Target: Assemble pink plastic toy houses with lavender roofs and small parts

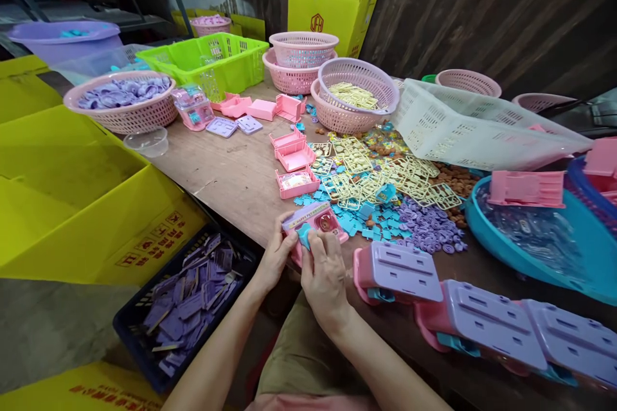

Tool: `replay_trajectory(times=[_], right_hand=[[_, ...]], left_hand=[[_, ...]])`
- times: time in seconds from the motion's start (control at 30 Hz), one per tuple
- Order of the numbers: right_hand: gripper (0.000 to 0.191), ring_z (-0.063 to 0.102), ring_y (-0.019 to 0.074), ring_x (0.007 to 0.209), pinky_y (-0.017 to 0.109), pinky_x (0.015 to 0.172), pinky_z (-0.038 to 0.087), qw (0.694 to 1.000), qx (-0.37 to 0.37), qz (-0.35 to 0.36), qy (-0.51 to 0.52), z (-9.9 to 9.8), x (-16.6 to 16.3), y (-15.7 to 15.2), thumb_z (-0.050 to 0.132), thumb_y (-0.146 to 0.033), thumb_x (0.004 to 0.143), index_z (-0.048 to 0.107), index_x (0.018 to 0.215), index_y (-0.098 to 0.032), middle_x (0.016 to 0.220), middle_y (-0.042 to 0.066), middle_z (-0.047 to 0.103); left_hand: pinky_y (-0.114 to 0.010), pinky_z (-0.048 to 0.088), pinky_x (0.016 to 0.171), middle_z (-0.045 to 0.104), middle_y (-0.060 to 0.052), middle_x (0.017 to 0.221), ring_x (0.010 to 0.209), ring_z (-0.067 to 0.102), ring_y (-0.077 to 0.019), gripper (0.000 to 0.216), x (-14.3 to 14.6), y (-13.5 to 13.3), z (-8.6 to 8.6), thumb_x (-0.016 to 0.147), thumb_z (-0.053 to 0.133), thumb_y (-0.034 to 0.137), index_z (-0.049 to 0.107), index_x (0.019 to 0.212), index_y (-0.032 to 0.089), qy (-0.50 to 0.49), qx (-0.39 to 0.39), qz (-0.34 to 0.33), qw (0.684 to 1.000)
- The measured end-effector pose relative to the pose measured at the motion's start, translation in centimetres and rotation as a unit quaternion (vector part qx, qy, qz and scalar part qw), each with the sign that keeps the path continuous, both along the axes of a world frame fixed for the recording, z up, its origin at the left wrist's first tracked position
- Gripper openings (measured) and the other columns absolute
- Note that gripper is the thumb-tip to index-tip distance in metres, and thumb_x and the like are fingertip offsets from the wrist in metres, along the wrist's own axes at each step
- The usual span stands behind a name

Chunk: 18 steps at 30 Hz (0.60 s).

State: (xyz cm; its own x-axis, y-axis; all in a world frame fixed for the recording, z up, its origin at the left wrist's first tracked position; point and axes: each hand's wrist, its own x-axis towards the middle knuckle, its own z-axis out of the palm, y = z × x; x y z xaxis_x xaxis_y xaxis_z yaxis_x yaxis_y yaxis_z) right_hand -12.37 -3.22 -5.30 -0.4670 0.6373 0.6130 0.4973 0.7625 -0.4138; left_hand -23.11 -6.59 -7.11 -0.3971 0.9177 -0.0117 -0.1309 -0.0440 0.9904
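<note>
Just off the table's front edge, my left hand (276,255) grips the left side of a pink and purple toy house (315,218) with a printed front panel. Against the front of the house, the fingers of my right hand (325,276) are closed on a small blue plastic piece (303,235). My left thumb is close beside that piece. How the blue piece sits on the house is partly hidden by my fingers. Pink boxes (295,157) stand just beyond my hands, and the nearest one (297,182) has something in clear wrapping inside.
Loose blue pieces (354,221), purple swirl pieces (431,225) and cream frames (380,183) lie beyond my hands. Purple-topped toy houses (491,318) line the right front. A dark crate (180,308) of purple panels stands lower left. Pink baskets (120,117) and a green basket (207,61) stand behind.
</note>
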Motion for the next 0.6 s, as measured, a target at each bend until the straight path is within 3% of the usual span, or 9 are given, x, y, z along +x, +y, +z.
replay_trajectory(times=[0.17,0.23,0.33,0.47,0.6], right_hand=[[0.027,0.051,0.0243,0.094,0.04,0.08,0.046,0.999,0.009,0.031,0.01,0.2,1.0,0.2,0.041,-0.02,0.09,0.053,0.115,-0.019,0.099,0.01,0.058],[0.027,0.052,0.022,0.095,0.04,0.084,0.044,0.996,-0.052,0.066,0.042,0.8,1.5,0.6,0.039,-0.018,0.091,0.054,0.112,-0.022,0.098,0.007,0.059],[0.027,0.05,0.0219,0.103,0.042,0.09,0.041,0.982,-0.153,0.043,0.097,1.5,1.9,1.7,0.045,-0.023,0.088,0.051,0.115,-0.023,0.107,0.006,0.057],[0.047,0.042,0.0249,0.119,0.043,0.099,0.037,0.956,-0.267,0.022,0.121,1.8,1.7,3.0,0.059,-0.034,0.079,0.047,0.123,-0.024,0.128,0.009,0.043],[0.033,0.041,0.0259,0.122,0.044,0.101,0.035,0.929,-0.343,0.022,0.136,2.2,1.5,3.0,0.061,-0.03,0.076,0.058,0.108,-0.025,0.133,0.007,0.038]], left_hand=[[-0.035,0.036,0.098,0.046,-0.008,0.125,0.11,0.049,-0.0222,0.065,-0.4,0.1,-0.4,0.076,0.06,0.048,0.027,0.126,0.023,0.018,0.001,-0.028,0.999],[-0.035,0.037,0.097,0.047,-0.008,0.124,0.11,0.05,-0.0226,0.066,-0.6,0.3,-0.2,0.074,0.063,0.048,0.028,0.124,0.023,0.009,0.006,-0.041,0.999],[-0.038,0.036,0.098,0.048,-0.009,0.124,0.112,0.049,-0.0244,0.065,-0.9,0.6,-0.1,0.073,0.063,0.05,0.029,0.122,0.022,-0.009,0.016,-0.058,0.998],[-0.042,0.033,0.101,0.046,-0.01,0.13,0.116,0.048,-0.0265,0.069,-1.1,0.6,-0.3,0.073,0.063,0.051,0.026,0.125,0.024,-0.027,0.007,-0.085,0.996],[-0.041,0.029,0.105,0.042,-0.01,0.135,0.122,0.043,-0.0256,0.074,-1.1,0.5,0.0,0.075,0.062,0.052,0.018,0.129,0.026,-0.016,-0.006,-0.108,0.994]])
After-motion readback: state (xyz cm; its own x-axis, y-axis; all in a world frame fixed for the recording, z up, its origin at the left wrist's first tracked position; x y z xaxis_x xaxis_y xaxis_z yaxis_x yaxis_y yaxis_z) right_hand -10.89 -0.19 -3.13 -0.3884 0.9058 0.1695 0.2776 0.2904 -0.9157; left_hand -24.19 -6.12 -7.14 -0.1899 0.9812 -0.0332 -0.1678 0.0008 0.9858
